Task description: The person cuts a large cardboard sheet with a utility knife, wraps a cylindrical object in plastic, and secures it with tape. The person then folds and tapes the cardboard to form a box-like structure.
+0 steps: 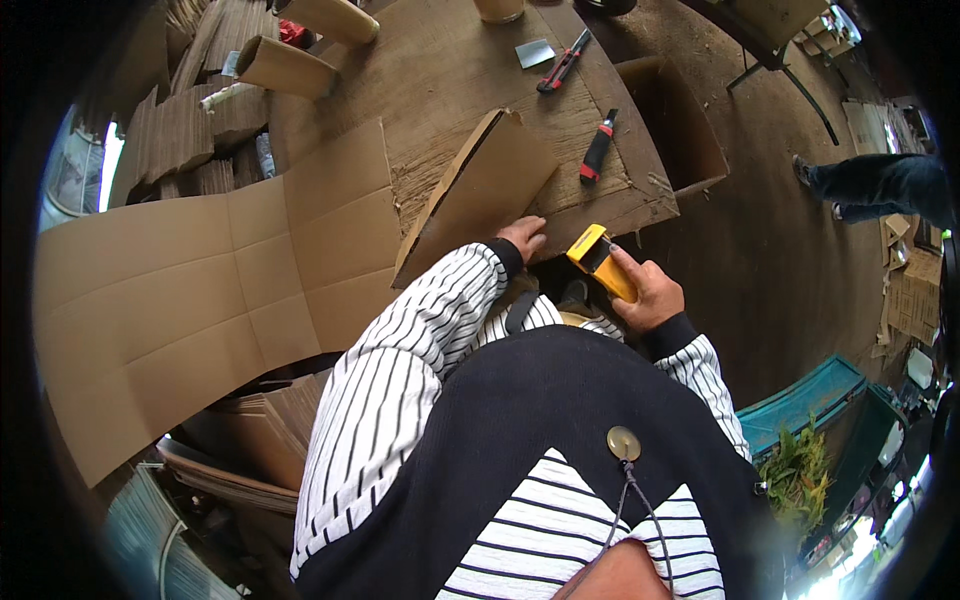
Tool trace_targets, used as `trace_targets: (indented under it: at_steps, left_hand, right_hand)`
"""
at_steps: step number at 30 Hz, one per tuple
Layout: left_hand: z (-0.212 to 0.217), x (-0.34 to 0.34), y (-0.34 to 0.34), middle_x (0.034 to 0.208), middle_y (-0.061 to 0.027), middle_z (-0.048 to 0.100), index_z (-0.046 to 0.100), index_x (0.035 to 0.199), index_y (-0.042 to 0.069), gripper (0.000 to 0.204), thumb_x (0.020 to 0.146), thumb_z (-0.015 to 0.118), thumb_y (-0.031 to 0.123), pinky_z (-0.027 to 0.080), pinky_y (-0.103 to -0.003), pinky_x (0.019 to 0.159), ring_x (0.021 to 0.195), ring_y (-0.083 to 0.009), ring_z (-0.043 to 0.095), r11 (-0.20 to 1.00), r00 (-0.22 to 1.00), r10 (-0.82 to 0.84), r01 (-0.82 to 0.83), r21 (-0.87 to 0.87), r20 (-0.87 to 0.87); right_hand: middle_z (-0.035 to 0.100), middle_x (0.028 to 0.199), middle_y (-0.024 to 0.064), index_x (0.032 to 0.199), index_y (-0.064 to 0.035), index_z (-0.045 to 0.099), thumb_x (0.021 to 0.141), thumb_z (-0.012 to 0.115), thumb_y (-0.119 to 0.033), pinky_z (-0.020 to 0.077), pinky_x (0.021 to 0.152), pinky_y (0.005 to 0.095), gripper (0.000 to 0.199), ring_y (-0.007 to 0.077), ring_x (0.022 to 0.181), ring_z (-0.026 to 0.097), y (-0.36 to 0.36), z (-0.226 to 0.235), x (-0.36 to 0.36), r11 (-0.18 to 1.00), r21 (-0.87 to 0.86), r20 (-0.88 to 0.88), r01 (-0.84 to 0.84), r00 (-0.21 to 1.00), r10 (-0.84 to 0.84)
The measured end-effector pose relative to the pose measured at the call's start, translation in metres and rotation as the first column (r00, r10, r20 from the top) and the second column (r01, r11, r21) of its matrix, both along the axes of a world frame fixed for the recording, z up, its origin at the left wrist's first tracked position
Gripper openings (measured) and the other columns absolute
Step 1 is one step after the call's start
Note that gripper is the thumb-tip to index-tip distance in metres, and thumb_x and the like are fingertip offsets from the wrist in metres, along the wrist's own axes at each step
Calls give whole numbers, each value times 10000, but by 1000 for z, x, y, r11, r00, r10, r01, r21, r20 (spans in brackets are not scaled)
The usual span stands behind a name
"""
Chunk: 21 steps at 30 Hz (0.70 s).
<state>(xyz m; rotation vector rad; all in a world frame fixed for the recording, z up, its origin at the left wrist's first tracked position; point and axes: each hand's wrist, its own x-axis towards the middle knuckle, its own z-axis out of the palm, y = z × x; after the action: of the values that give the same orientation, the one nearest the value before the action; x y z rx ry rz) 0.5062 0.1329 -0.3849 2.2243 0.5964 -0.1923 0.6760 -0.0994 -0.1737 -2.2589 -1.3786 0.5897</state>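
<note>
at the near edge of the worn wooden worktable (470,70), the left hand (524,238) rests on the lower corner of a folded brown cardboard piece (480,195), which leans tilted against that edge. just to the right of the table's near corner, off its surface, the right hand (650,292) holds a yellow utility knife (600,262) with its nose aimed back toward the table edge.

risk assessment:
- the knife nose lies near the left hand. as a judgement, a stroke started from this position could run toward those fingers, because the holding hand sits close to the line of the tool.
- the cardboard piece bears on the table only along one side. it could pivot or slide off if pressed on its unsupported flank.
- whether the blade is extended cannot be told at this scale.

finger state:
- left hand: fingers curled down onto the cardboard corner, pressing or pinching it; the exact hold is partly hidden by the sleeve cuff.
- right hand: fingers wrapped fully round the knife body, thumb laid along its upper face, closed in a firm grip.

farther up the table from the cardboard piece lie a red-and-black cutter (598,147) and red-handled pliers (563,62), both untouched. a large flat cardboard sheet (200,290) spreads off the table's left side.
</note>
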Motion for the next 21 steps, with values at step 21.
trace_targets:
  at_steps: [21]
  left_hand:
    - [134,-15,101,727,-8,552,580,795,85,232,939,452,213,404,-269,544,613,-110,473,904,665,360,-76,-420,654]
  right_hand:
    - [497,754,82,1338,-254,473,586,760,-117,498,543,354,817,262,606,569,68,49,-21,976,126,119,-177,980,162]
